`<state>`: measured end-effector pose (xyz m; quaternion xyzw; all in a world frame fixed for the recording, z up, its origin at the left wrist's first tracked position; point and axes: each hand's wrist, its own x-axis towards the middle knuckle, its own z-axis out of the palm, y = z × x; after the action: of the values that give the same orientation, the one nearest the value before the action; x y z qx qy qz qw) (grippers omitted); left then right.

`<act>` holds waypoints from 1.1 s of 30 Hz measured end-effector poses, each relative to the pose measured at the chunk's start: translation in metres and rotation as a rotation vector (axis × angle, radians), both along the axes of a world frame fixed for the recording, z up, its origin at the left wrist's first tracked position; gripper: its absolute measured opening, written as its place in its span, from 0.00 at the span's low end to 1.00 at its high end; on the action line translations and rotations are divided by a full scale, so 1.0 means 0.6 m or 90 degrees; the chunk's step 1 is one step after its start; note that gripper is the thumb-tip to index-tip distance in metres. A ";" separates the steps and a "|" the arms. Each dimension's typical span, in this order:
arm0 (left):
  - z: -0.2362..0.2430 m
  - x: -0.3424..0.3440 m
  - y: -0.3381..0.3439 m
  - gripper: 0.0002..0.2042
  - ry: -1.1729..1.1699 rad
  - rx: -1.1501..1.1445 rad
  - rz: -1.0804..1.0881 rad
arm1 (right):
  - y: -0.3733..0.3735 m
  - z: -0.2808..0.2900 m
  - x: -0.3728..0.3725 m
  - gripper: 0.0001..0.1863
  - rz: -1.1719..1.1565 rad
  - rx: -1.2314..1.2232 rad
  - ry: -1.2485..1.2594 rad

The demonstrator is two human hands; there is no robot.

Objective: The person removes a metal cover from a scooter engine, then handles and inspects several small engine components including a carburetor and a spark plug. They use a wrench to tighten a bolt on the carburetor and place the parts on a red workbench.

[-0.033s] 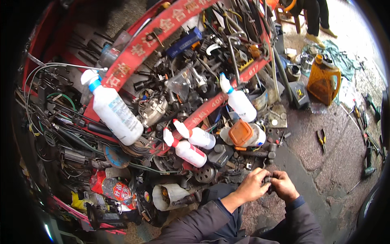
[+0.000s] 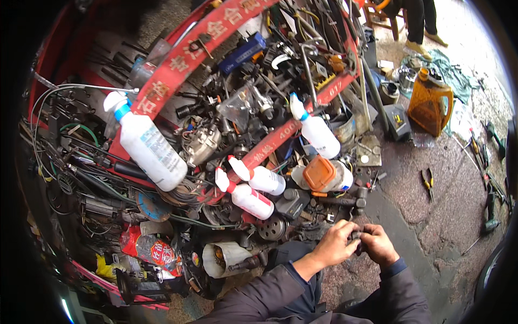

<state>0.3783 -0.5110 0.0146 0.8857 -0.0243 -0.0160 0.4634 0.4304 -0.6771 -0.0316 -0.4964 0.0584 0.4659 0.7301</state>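
Observation:
Side by side in front of my lap, my left hand (image 2: 335,244) and my right hand (image 2: 380,245) meet around a small dark metal part (image 2: 356,241). Its exact kind cannot be told, since the fingers cover most of it. Both hands are closed, with the thumbs and fingertips pressed on the part. Just beyond them lies a hammer (image 2: 360,201), its head toward the right. A clear jar with an orange lid (image 2: 319,174) stands behind the hammer.
Heaped tools and parts fill a red metal frame (image 2: 270,144), with white spray bottles (image 2: 154,148) around it. Pliers (image 2: 428,185), an amber oil jug (image 2: 431,105) and screwdrivers (image 2: 477,148) lie or stand on the floor at right. Another person's legs (image 2: 418,27) show at the far right.

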 end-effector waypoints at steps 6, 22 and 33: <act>0.005 0.008 -0.011 0.13 0.012 -0.052 0.094 | -0.021 0.008 0.000 0.13 -0.042 0.156 -0.026; 0.007 0.002 -0.006 0.19 0.011 -0.063 0.077 | -0.008 0.011 0.001 0.14 -0.030 0.075 -0.106; 0.018 -0.002 -0.002 0.12 0.098 -0.143 0.113 | -0.001 0.025 -0.011 0.12 -0.074 0.069 -0.146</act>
<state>0.3769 -0.5119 0.0255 0.8231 0.0881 -0.0403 0.5595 0.4237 -0.6779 -0.0167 -0.5022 -0.0221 0.3651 0.7836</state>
